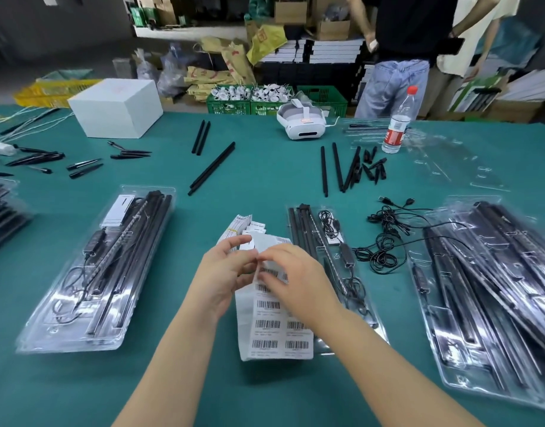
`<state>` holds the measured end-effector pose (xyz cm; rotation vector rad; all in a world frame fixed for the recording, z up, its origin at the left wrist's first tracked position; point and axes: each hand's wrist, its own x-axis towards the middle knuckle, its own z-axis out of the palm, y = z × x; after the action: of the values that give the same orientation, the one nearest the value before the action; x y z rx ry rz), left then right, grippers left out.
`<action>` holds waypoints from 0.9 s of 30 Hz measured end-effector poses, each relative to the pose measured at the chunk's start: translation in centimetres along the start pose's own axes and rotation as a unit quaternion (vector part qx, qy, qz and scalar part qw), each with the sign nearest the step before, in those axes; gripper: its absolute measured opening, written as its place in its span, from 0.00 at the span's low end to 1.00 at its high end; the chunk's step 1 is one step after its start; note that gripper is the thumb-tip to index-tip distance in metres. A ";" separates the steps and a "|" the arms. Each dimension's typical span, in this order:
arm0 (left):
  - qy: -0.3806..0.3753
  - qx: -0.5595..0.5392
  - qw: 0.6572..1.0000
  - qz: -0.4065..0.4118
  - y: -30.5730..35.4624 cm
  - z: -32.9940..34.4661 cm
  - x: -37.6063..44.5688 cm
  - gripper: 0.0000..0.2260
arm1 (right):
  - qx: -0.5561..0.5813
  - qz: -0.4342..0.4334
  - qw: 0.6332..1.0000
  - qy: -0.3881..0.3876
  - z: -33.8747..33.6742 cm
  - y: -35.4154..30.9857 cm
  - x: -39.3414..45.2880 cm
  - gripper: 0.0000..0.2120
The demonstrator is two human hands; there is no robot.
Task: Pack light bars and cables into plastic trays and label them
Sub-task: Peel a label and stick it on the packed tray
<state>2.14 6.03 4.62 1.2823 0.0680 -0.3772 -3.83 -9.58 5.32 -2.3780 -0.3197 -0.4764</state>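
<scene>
Green cloth covers the bench (259,180), with crates, cardboard boxes and two standing people behind its far edge. Seen from the head camera, a clear plastic tray (95,272) at the left holds black light bars, a coiled cable and a white card; a second tray (333,272) just right of centre holds bars and a cable, partly under the right forearm. A stack of filled trays (493,291) lies at the right, reaching close to the near edge, and another stack shows at the far left edge. Loose cables (385,238) lie between the centre tray and the right stack. Loose bars (212,167) and a water bottle (399,121) sit farther back, beside a white box (117,107) and a white headset (302,121).

A barcode label sheet (274,328) lies at centre. The left hand (225,272) pinches its upper part with curled fingers; the right hand (292,278) pinches a label at the sheet's top. Bare cloth stretches along the near edge around both forearms.
</scene>
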 end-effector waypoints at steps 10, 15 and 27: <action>-0.010 -0.028 0.999 -0.026 0.2 0.3 0.2 0.17 | 0.017 0.003 1.000 0.017 -0.4 -0.1 0.2 0.08; -0.009 -0.064 0.997 -0.047 0.2 0.5 0.3 0.18 | 0.007 -0.018 0.998 0.053 -0.4 -0.2 -0.1 0.07; 0.015 -0.045 0.997 -0.060 -0.1 0.2 0.8 0.15 | -0.016 -0.052 0.996 0.075 0.0 0.1 -0.2 0.02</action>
<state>2.79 5.65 4.37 1.1984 0.1859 -0.4543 -3.99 -9.72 5.20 -2.3484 -0.3701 -0.7100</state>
